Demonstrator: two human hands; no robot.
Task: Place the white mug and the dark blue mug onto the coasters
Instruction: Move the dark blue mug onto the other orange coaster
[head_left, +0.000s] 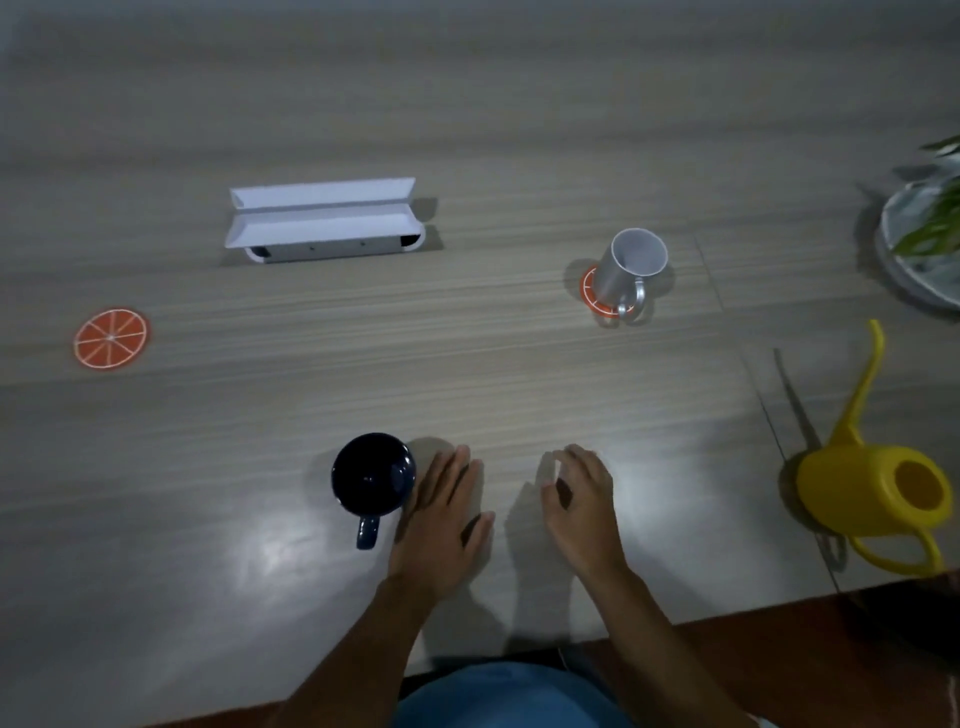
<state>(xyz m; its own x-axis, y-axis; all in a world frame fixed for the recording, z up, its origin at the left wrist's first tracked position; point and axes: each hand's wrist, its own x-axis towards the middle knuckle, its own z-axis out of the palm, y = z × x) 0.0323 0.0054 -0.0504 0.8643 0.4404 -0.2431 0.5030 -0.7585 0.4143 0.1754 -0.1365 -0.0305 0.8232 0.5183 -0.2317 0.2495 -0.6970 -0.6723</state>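
Note:
The white mug (631, 270) stands upright on an orange-slice coaster (589, 292) at the right middle of the table, handle toward me. A second orange-slice coaster (110, 339) lies bare at the far left. The dark blue mug (373, 480) stands on the bare table near me, handle pointing at me. My left hand (447, 514) lies flat just to the right of the blue mug, fingers apart, holding nothing. My right hand (582, 499) hovers a little further right, fingers loosely curled and empty.
A white open cable box (324, 221) sits set into the wooden table (467, 364) behind the middle. A yellow watering can (878, 493) stands at the near right. A potted plant on a plate (930, 234) is at the far right edge.

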